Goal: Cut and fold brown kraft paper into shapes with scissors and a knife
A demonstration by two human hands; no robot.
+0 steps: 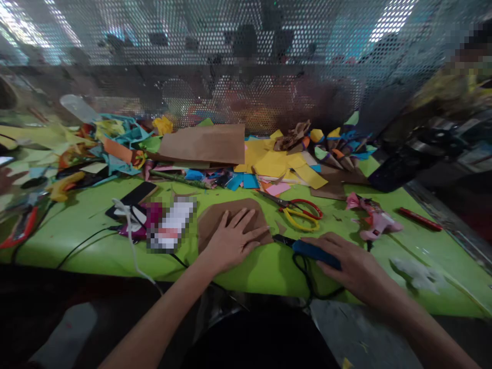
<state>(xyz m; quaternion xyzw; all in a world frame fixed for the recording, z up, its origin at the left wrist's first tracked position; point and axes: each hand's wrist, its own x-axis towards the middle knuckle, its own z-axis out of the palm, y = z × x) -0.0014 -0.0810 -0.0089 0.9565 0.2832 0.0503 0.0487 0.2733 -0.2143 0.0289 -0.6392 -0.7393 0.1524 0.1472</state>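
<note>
My left hand point(231, 240) lies flat with its fingers spread on a folded piece of brown paper point(215, 218) on the green table point(77, 230). My right hand point(346, 264) is closed round a blue glue gun point(313, 252), whose dark tip points left toward the brown paper's right edge. A black cord runs from the gun over the table's front edge.
Red and yellow scissors point(302, 210) lie just behind the hands. A pink glue gun point(374, 220) and a red pen point(418, 219) sit to the right. A phone point(132, 197), cables and a heap of coloured paper scraps point(269, 164) fill the back. A perforated metal screen point(246, 61) stands behind.
</note>
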